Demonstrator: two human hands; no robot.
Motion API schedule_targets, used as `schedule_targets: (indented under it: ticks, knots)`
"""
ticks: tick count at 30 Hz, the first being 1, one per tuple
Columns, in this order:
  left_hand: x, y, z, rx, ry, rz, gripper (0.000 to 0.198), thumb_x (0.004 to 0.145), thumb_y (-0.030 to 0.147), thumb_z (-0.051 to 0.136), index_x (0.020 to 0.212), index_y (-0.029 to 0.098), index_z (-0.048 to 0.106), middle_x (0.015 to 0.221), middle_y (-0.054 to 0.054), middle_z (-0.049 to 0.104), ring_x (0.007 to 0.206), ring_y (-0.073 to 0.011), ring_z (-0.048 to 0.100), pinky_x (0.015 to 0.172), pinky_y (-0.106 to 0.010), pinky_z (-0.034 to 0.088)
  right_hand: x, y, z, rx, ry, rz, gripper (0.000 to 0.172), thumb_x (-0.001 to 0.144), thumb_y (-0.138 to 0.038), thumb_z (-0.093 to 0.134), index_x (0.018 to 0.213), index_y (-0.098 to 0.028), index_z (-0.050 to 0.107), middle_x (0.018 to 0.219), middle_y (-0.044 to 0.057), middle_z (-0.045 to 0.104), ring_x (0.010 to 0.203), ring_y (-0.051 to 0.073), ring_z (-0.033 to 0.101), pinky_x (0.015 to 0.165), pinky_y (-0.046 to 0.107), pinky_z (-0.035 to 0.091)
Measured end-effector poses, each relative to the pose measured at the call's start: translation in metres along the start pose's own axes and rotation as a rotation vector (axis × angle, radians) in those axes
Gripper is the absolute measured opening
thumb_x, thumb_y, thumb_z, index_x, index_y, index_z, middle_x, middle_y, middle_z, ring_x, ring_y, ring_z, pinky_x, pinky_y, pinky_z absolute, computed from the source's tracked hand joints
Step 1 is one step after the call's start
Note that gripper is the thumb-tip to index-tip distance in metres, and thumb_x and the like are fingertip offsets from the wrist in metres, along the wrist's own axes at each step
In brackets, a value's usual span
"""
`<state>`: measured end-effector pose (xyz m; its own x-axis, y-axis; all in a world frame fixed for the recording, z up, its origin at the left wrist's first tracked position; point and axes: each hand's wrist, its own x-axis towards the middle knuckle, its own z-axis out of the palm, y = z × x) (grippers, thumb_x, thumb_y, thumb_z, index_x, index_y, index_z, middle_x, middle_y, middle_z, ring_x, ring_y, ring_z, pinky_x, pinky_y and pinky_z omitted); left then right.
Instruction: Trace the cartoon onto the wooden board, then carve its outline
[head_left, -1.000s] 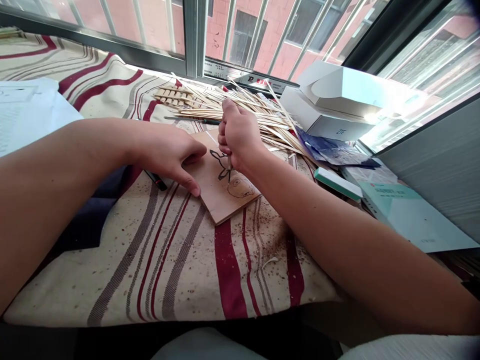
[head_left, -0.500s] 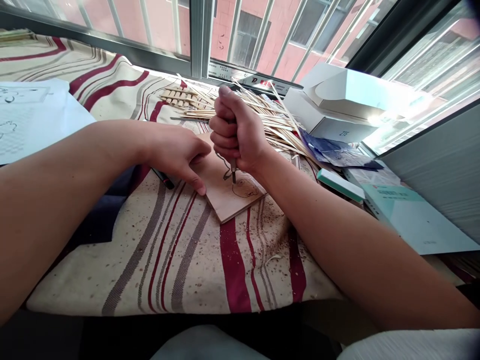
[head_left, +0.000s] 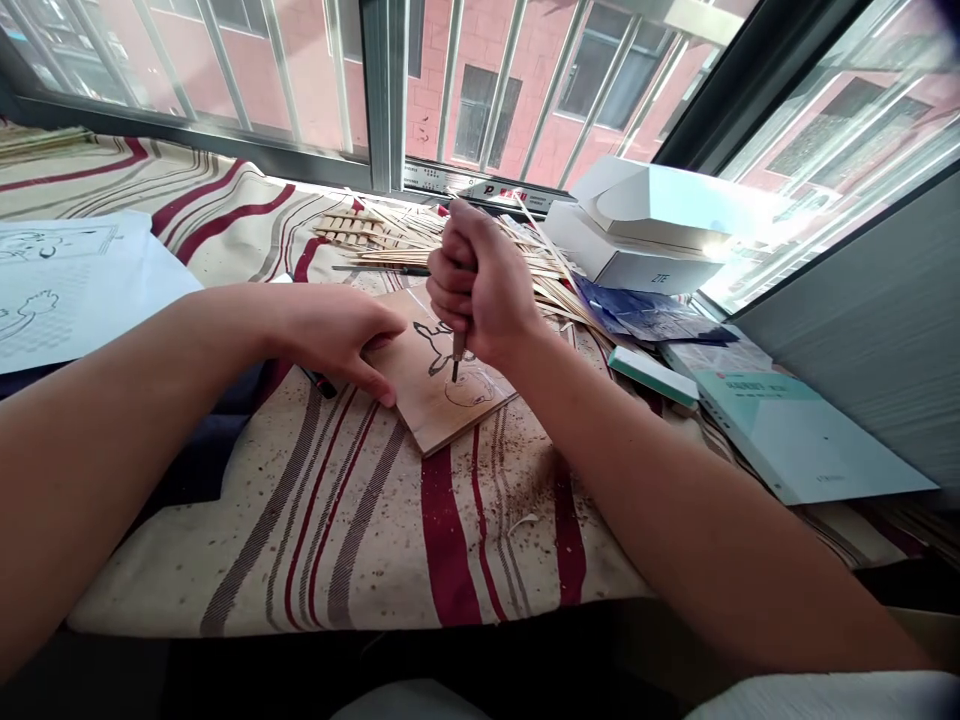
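Note:
A square wooden board (head_left: 417, 392) lies on the striped cloth, with a dark burnt or carved animal outline (head_left: 441, 348) on its face. My right hand (head_left: 480, 285) is a fist, shut on a small carving tool (head_left: 456, 358) whose metal tip touches the drawing. The fist hides the tool's handle. My left hand (head_left: 337, 345) lies flat and spread at the board's left edge, with fingertips and thumb touching the wood.
A cream cloth (head_left: 352, 540) with red and grey stripes, strewn with wood shavings, covers the surface. Around it lie bamboo sticks (head_left: 397, 245), a white ZTE box (head_left: 630, 255), sketch sheets (head_left: 67, 290), a black pen (head_left: 319, 382), and a teal book (head_left: 795, 440). Barred windows stand behind.
The view has tilted, shifting the scene up and left. My right fist stays on the tool, whose tip has moved slightly across the drawing. My left hand stays at the board's edge.

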<state>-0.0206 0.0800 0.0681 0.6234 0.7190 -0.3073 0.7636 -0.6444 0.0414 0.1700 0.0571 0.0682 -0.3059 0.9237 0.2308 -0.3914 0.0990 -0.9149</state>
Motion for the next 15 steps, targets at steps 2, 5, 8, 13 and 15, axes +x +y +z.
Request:
schedule_targets:
  ticks: [2,5,8,13,15]
  knots:
    - [0.000,0.001,-0.001,-0.009,-0.007,-0.017,0.053,0.070,0.073,0.074,0.072,0.028,0.046,0.076,-0.005,0.066,0.067,-0.0237,0.057,0.061,-0.038,0.036,0.004,0.008,0.003,-0.011,0.039,0.013,0.065,0.098,-0.070,0.067,0.065,-0.026,0.031,0.054,-0.010,0.024,0.044,0.008,0.016,0.039,0.024,0.017]
    - [0.000,0.001,0.000,-0.013,-0.005,-0.015,0.055,0.069,0.075,0.074,0.072,0.028,0.045,0.074,-0.005,0.064,0.065,-0.0241,0.055,0.060,-0.039,0.035,0.007,0.015,0.005,-0.022,0.105,0.025,0.067,0.098,-0.072,0.065,0.066,-0.026,0.029,0.053,-0.010,0.026,0.043,0.007,0.018,0.039,0.024,0.018]
    - [0.002,-0.001,0.001,-0.014,-0.011,-0.021,0.057,0.069,0.079,0.073,0.073,0.029,0.046,0.075,-0.006,0.065,0.066,-0.0250,0.056,0.061,-0.039,0.034,0.009,0.018,0.005,-0.038,0.160,0.041,0.066,0.099,-0.071,0.065,0.068,-0.026,0.029,0.053,-0.010,0.027,0.043,0.006,0.020,0.040,0.023,0.018]
    - [0.004,-0.001,0.000,0.020,-0.023,0.004,0.060,0.069,0.083,0.070,0.075,0.029,0.046,0.080,-0.007,0.066,0.071,-0.0273,0.060,0.063,-0.040,0.037,0.017,0.025,0.003,-0.034,0.248,0.061,0.059,0.106,-0.062,0.061,0.070,-0.025,0.032,0.052,-0.011,0.029,0.041,0.005,0.021,0.040,0.022,0.017]
    - [0.005,0.000,-0.001,0.039,-0.035,0.012,0.059,0.069,0.083,0.069,0.077,0.028,0.047,0.082,-0.007,0.066,0.073,-0.0274,0.060,0.065,-0.040,0.038,0.022,0.027,0.002,-0.024,0.312,0.130,0.056,0.109,-0.056,0.058,0.070,-0.025,0.032,0.051,-0.012,0.027,0.040,0.005,0.019,0.039,0.021,0.014]
